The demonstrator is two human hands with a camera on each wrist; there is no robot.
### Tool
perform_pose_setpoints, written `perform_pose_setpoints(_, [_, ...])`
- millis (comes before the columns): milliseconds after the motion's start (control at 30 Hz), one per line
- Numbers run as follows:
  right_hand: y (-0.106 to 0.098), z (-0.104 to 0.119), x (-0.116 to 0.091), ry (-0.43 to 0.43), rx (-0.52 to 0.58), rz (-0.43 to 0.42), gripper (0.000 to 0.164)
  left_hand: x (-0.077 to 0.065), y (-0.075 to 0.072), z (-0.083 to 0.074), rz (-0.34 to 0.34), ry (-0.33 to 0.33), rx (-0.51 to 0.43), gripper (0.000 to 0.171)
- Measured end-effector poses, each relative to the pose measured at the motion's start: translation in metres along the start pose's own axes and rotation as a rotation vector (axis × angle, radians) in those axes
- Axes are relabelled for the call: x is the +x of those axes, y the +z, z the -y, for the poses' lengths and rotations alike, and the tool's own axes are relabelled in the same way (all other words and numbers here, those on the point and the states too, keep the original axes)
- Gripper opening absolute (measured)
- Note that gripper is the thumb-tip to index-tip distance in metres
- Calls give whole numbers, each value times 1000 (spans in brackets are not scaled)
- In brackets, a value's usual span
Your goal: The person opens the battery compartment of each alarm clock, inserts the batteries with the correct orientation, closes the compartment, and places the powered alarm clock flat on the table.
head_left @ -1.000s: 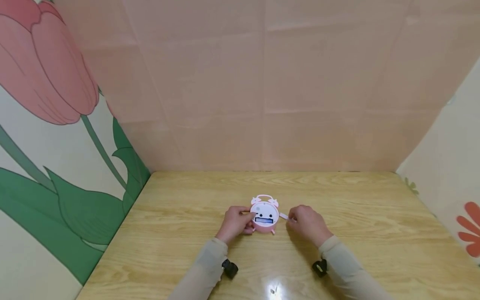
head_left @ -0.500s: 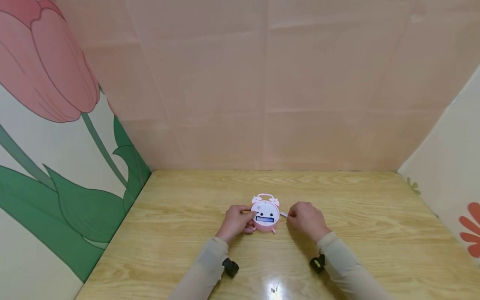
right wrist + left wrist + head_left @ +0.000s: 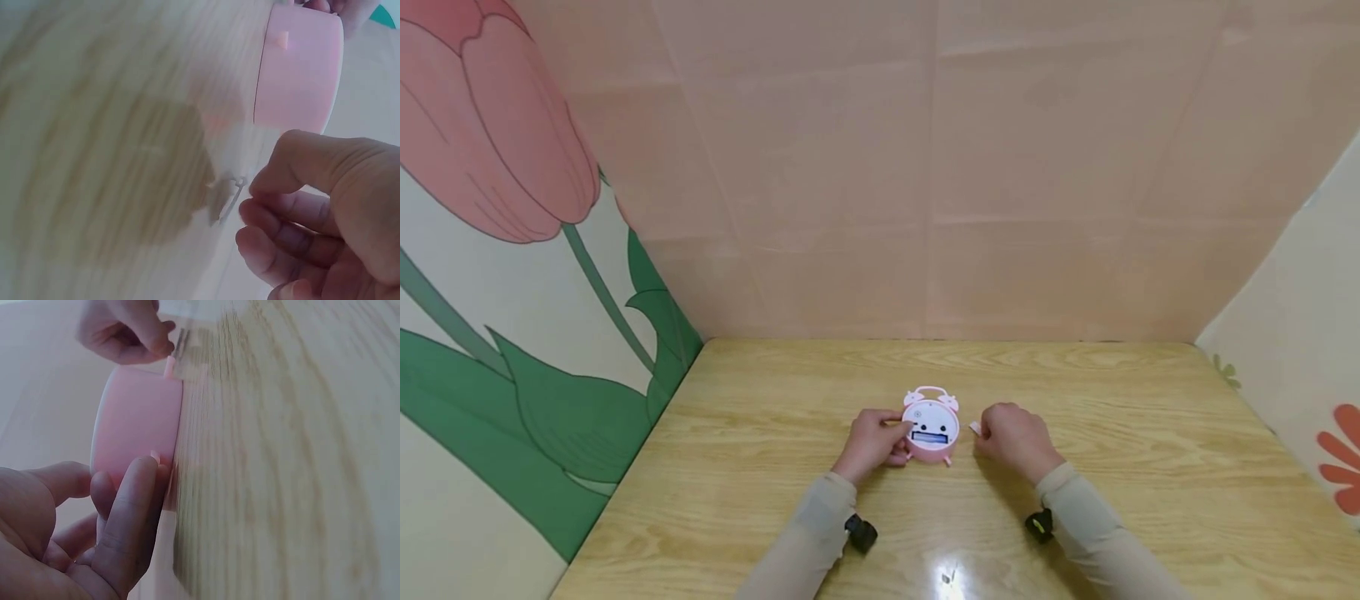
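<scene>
A pink twin-bell alarm clock (image 3: 930, 417) lies on the table with its white back up. Its battery slot is uncovered, and something pale and bluish shows in it. My left hand (image 3: 874, 437) holds the clock by its left side, thumb on the back and fingers around the pink rim (image 3: 140, 425). To the right of the clock, my right hand (image 3: 1017, 437) has its thumb and fingers curled at a small white battery cover (image 3: 975, 427). In the right wrist view the cover (image 3: 234, 197) shows as a thin strip right at the fingertips, low over the table.
The wood-grain table (image 3: 760, 400) reaches back to a pinkish-covered wall (image 3: 820, 208). A wall painted with a tulip (image 3: 512, 142) stands on the left, another with a red flower (image 3: 1345, 458) on the right. A light reflects off the table in front.
The cover's visible end has moved a little right, away from the clock, and less of it sticks out from my right fingers. My left hand and the clock hold still.
</scene>
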State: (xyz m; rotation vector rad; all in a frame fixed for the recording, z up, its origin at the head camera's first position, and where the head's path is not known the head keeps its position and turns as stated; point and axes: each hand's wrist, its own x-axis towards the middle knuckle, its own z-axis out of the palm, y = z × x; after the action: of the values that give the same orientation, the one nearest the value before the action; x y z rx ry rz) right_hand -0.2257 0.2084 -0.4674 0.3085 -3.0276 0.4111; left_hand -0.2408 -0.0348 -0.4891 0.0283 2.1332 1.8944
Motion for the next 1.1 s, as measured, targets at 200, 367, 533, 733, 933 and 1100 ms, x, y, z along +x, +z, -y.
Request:
perform_pose_setpoints(200, [-2, -1, 1, 25, -1, -15, 15, 1, -1, 0, 8, 8, -4, 32])
perform_pose_setpoints(367, [-3, -1, 2, 74, 14, 31, 11, 1, -2, -1, 15, 5, -2, 34])
perform_pose_setpoints(533, [-5, 1, 2, 31, 27, 92, 15, 0, -2, -2, 15, -1, 3, 34])
perform_pose_setpoints(733, [-4, 2, 2, -40, 20, 91, 21, -1, -3, -1, 4, -9, 14, 36])
perform_pose_setpoints(933, [-3, -1, 2, -68, 18, 40, 21, 0, -2, 1, 9, 7, -8, 34])
perform_pose_setpoints(1100, [-9, 3, -1, -51, 2, -30, 14, -1, -1, 1, 14, 10, -14, 34])
